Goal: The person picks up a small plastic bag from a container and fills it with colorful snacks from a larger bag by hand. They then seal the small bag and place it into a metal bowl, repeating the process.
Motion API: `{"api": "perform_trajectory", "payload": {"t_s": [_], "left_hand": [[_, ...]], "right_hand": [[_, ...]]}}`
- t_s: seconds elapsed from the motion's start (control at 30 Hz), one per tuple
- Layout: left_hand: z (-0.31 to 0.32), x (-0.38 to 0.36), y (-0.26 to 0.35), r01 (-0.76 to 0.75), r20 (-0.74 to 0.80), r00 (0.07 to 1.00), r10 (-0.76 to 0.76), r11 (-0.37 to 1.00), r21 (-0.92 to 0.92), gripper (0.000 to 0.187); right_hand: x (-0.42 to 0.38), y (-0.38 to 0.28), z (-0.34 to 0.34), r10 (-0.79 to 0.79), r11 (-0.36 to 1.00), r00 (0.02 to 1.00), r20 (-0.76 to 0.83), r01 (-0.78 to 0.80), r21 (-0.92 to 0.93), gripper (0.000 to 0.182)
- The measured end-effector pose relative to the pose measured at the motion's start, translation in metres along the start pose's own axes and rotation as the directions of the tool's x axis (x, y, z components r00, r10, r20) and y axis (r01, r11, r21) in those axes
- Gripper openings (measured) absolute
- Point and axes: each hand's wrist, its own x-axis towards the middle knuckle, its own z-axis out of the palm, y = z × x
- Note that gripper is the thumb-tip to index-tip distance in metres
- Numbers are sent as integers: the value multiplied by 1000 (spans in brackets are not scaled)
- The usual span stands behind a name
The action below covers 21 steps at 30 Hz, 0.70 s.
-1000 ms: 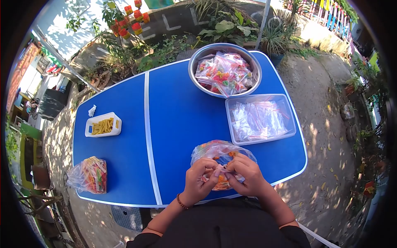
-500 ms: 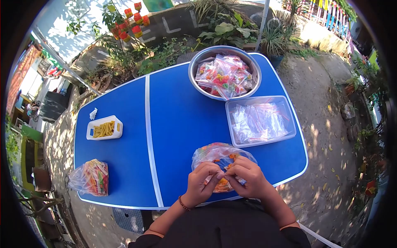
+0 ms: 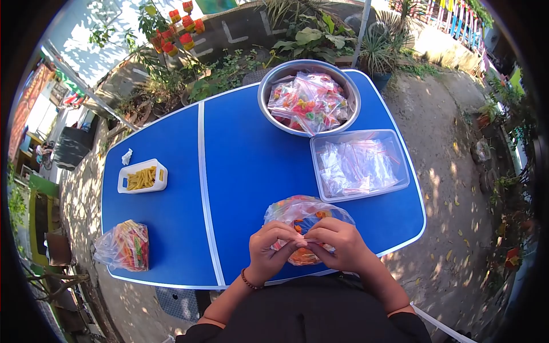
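Observation:
My left hand (image 3: pixel 274 248) and my right hand (image 3: pixel 337 243) meet at the fingertips near the table's front edge. Both are closed in a pinch, thumbs against fingers; whatever they hold is too small and too hidden to make out. Just beneath and beyond them lies an open clear plastic bag (image 3: pixel 309 204) with orange, red and green pieces in it, partly covered by my hands. Beyond my right hand, a clear plastic tub (image 3: pixel 405 182) holds a stack of flat zip bags (image 3: pixel 357 166). Behind that stands a metal bowl (image 3: pixel 264 106) heaped with filled zip bags (image 3: pixel 309 103).
The blue folding table (image 3: pixel 246 160) has a pale seam across it. On its left part sit a white container (image 3: pixel 164 182) of yellowish sticks, a crumpled white scrap (image 3: pixel 127 156) and a plastic bag of colourful strips (image 3: pixel 128 246). Plants and a wall border the far side.
My fingertips have shifted slightly left and closer together, both hands still pinched. The view has tilted a little; the things on the table stay where they were.

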Motion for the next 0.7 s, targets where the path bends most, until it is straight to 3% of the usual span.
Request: {"api": "perform_trajectory", "payload": {"t_s": [0.1, 0.2, 0.3, 0.6, 0.63, 0.7], "left_hand": [[-1, 0, -10, -38, 15, 999, 38, 999, -14, 29], [3, 2, -10, 29, -73, 996, -44, 979, -202, 51], [-3, 5, -18, 49, -68, 995, -69, 965, -259, 70], [-5, 22, -39, 133, -163, 970, -182, 954, -270, 74], [-6, 24, -41, 112, -152, 974, -166, 944, -311, 62], [-7, 22, -47, 131, -159, 969, -188, 941, -311, 61]], "right_hand": [[-3, 2, 3, 59, 997, 998, 12, -60, 53, 15], [0, 6, 0, 50, 996, 998, -28, -48, 72, 17], [13, 7, -11, 53, 994, 996, -72, -46, 96, 16], [73, 32, -45, 64, 998, 974, -215, -60, 25, 8], [80, 37, -47, 77, 997, 967, -243, -78, 6, 5], [95, 41, -54, 115, 991, 937, -330, -130, -24, 4]]}}
